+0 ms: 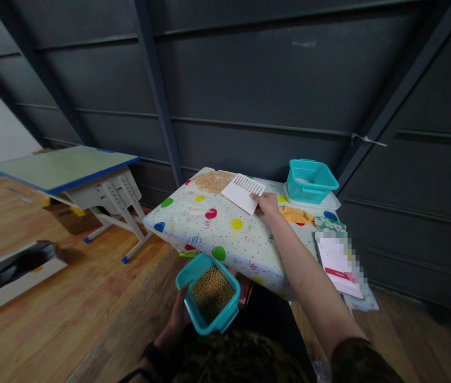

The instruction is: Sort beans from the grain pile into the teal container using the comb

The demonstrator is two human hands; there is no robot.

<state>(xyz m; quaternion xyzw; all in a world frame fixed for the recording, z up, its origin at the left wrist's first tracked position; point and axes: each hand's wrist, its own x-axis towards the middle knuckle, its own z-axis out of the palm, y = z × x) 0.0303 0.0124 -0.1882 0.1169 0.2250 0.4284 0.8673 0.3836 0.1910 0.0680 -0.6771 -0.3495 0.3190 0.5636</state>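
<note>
My left hand (180,310) grips the side of a teal plastic container (194,266), held tilted just below the table's front edge. Tan beans (213,290) fill its lower part. My right hand (266,204) reaches across the table and pinches the near right edge of a flat white slotted plate (240,197), whose row of slots is at the far side. Left of that plate, a spread of small light-brown grains or beans (211,182) lies on the balloon-print tablecloth (193,223). Whether the plate touches the cloth is hard to tell.
A second teal container (313,183) stands on a white lid (334,202) at the back right. Nearby lie an orange cloth (297,215) and a clipboard with paper (337,260). Leftward are a desk (66,165) and an open box (18,274); a dark panelled wall (257,74) rises behind.
</note>
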